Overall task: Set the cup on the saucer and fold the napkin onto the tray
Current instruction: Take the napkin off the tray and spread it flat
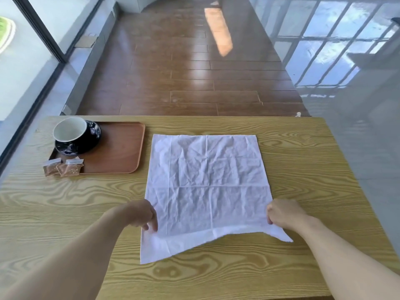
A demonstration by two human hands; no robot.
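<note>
A white, creased napkin (207,182) lies spread flat on the wooden table (303,161), to the right of the brown tray (123,152). A dark cup with a white inside (70,132) stands on a dark saucer (93,135) at the tray's far left corner. My left hand (141,214) pinches the napkin's left edge near the front. My right hand (281,213) pinches its right edge near the front. The napkin's near strip hangs loose below both hands.
Two small brown sachets (62,167) lie at the tray's near left corner, partly off it. The table's far edge borders a wooden floor (184,72). A glass wall runs along the left.
</note>
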